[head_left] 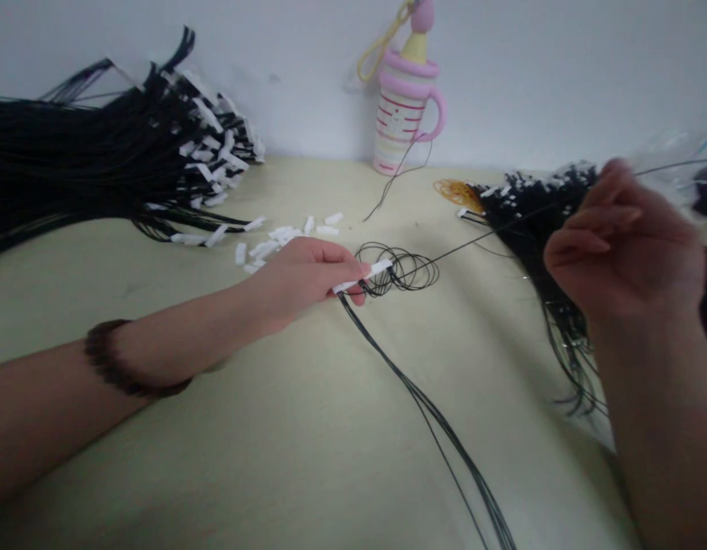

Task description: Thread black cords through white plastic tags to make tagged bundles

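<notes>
My left hand (316, 279) pinches a small white strip-shaped connector (381, 267) between thumb and fingers, low over the table. Several black wires (407, 378) run from the strip down toward the front edge of the view. Just beyond the fingertips lies a loose tangle of thin black thread (419, 271). One strand of it stretches taut up to the right, where my right hand (628, 237) is raised with its fingers closed on it. Motion blurs the right hand a little.
A thick bundle of black wires (60, 156) with white ends lies at the back left. Loose white pieces (281, 235) are scattered beside it. A pink-and-white toy cup (402, 114) stands against the wall. More black wires (530, 221) lie behind my right hand, near an orange coil (459, 195).
</notes>
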Demonstrator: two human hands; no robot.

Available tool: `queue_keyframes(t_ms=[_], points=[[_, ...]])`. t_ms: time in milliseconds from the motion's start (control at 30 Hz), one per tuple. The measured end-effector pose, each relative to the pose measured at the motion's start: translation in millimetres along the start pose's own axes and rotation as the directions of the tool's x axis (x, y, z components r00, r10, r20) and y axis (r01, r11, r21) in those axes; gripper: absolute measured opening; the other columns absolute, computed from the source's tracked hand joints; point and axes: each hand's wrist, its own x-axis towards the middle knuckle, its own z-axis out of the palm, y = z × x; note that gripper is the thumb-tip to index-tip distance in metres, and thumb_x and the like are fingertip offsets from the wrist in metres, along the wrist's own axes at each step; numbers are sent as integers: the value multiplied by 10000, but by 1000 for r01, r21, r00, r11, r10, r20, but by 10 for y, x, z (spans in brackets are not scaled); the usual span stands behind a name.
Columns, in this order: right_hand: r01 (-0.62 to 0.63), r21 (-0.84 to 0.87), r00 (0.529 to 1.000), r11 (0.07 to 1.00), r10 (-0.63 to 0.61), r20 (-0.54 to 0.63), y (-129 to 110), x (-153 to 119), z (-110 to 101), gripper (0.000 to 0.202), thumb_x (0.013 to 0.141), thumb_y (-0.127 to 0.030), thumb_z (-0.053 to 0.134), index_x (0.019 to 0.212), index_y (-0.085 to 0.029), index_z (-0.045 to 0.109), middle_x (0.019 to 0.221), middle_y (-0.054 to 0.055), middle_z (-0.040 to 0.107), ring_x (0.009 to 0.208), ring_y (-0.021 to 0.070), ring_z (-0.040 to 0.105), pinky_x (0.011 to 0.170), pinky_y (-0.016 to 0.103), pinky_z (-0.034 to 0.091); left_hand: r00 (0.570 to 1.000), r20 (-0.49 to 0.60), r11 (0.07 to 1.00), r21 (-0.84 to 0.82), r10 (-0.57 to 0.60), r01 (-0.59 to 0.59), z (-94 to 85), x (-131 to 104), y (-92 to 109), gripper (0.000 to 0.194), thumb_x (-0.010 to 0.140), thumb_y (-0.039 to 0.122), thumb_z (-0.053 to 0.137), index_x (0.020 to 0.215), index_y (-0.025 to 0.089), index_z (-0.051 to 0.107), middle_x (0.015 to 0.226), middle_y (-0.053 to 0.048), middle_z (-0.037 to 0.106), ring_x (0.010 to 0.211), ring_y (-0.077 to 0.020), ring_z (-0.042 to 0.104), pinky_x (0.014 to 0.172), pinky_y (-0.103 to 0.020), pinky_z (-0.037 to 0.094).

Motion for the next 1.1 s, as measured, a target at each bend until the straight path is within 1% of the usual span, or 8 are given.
queue_keyframes(t_ms=[67, 133, 200, 300, 400, 500, 667, 1100], points=[[47, -109, 994, 993, -56, -90, 113, 3, 64, 81, 797, -201, 576, 770, -238, 642, 634, -21, 517, 457, 42, 379, 362, 182, 251, 1000, 1, 1000, 12, -4, 4, -9, 4, -9, 206, 707, 350, 608, 602, 179, 656, 548, 9, 621, 471, -71, 417, 458, -214, 254], [120, -253, 989, 960, -138, -55, 245, -82, 177, 61, 782, -222, 601, 786, -214, 661, 616, -15, 501, 488, 58, 420, 398, 191, 303, 1000, 2, 999, 31, 11, -11, -19, 8, -18, 228, 702, 372, 610, 597, 176, 657, 538, 5, 609, 472, -75, 414, 460, -214, 255], [204, -446, 979, 871, -182, 91, 354, -241, 312, 95, 768, -240, 617, 812, -185, 680, 610, -2, 552, 511, 71, 467, 433, 201, 343, 1000, 6, 999, 31, 24, -24, -25, 10, -22, 244, 702, 380, 609, 589, 169, 657, 541, 0, 609, 466, -74, 401, 460, -215, 256], [322, -654, 937, 684, -131, 323, 447, -517, 504, 154, 764, -240, 616, 877, -163, 688, 674, 23, 635, 533, 83, 512, 474, 211, 388, 1000, -8, 1000, -12, 19, -19, -27, 9, -14, 238, 695, 376, 613, 601, 163, 663, 563, -10, 629, 489, -87, 434, 462, -215, 269], [454, -680, 868, 576, -114, 483, 496, -707, 626, 131, 791, -208, 565, 809, -150, 681, 663, 20, 626, 551, 82, 511, 494, 206, 380, 999, -40, 999, -42, 8, -9, -27, 14, -2, 220, 680, 372, 619, 621, 169, 677, 575, -13, 640, 533, -110, 483, 475, -214, 294], [542, -665, 815, 514, -131, 564, 547, -775, 665, 157, 776, -146, 518, 670, -137, 633, 580, -4, 551, 525, 68, 469, 497, 195, 357, 998, -58, 997, -71, -9, 4, -31, 26, 1, 199, 669, 357, 618, 623, 175, 683, 568, -9, 634, 541, -119, 496, 470, -211, 293], [550, -684, 822, 479, -168, 543, 593, -788, 668, 157, 704, -106, 509, 559, -131, 563, 500, -25, 495, 469, 51, 418, 469, 179, 324, 998, -56, 996, -92, -13, 8, -48, 45, -13, 236, 675, 372, 621, 598, 154, 667, 566, -12, 613, 537, -107, 486, 476, -211, 288], [530, -686, 830, 498, -137, 541, 596, -795, 666, 149, 681, -105, 508, 543, -130, 558, 492, -28, 491, 455, 46, 406, 464, 175, 317, 998, -56, 992, -130, -4, -3, -51, 43, 4, 228, 680, 346, 637, 548, 160, 651, 539, 7, 577, 509, -84, 449, 468, -209, 283]])
